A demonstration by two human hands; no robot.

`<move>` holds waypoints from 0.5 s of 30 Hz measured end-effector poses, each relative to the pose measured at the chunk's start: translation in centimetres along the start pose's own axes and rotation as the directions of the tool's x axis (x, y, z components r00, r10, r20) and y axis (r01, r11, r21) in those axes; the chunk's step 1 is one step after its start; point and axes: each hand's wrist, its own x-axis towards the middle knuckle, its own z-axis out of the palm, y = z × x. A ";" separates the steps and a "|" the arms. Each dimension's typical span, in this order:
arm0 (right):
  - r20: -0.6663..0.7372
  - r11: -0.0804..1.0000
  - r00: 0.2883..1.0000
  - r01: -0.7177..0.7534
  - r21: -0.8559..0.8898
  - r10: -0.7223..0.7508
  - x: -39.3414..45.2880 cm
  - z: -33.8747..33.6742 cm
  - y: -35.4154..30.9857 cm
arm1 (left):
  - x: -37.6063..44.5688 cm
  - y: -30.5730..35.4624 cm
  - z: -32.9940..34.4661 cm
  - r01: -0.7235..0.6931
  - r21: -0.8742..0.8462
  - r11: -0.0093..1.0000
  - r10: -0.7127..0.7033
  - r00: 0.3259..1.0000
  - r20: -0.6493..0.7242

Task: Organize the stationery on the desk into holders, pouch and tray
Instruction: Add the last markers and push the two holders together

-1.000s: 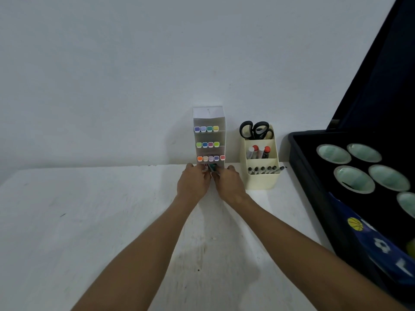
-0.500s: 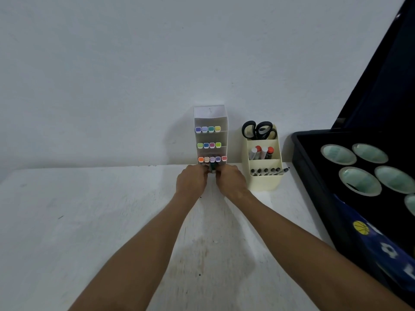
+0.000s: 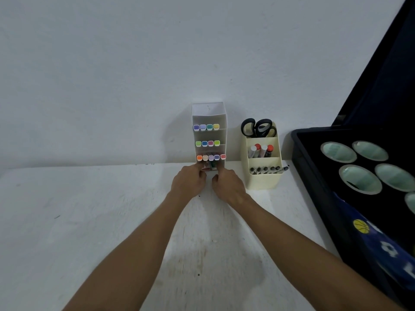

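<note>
Markers (image 3: pixel 211 165) sit in the bottom tier of the white 3-tier holder (image 3: pixel 209 113) against the wall, both hands' fingertips, left hand (image 3: pixel 188 182) and right hand (image 3: pixel 228 185), pinching them, probably to seat them.

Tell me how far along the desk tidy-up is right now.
Nearly done, it seems. The white tiered holder has three rows of markers, the cream holder has scissors and pens, and the desk shows no loose stationery. The left hand and right hand are at the bottom tier, seating the last markers. The pouch cannot be checked.
</note>
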 end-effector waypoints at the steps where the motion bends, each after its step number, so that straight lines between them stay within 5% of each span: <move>1: -0.001 1.000 1.000 -0.002 0.007 0.002 -0.2 0.0 0.0 | -0.2 0.2 0.0 0.009 0.021 1.000 -0.009 1.000 0.003; 6: 0.038 0.999 0.999 -0.029 0.021 0.029 -0.1 0.0 0.0 | -0.2 1.4 0.3 0.068 0.095 0.993 -0.081 0.987 0.140; 15: 0.084 1.000 0.996 -0.016 -0.015 0.017 0.0 -0.8 0.1 | -0.3 1.7 0.2 0.129 0.048 0.990 -0.136 0.972 0.192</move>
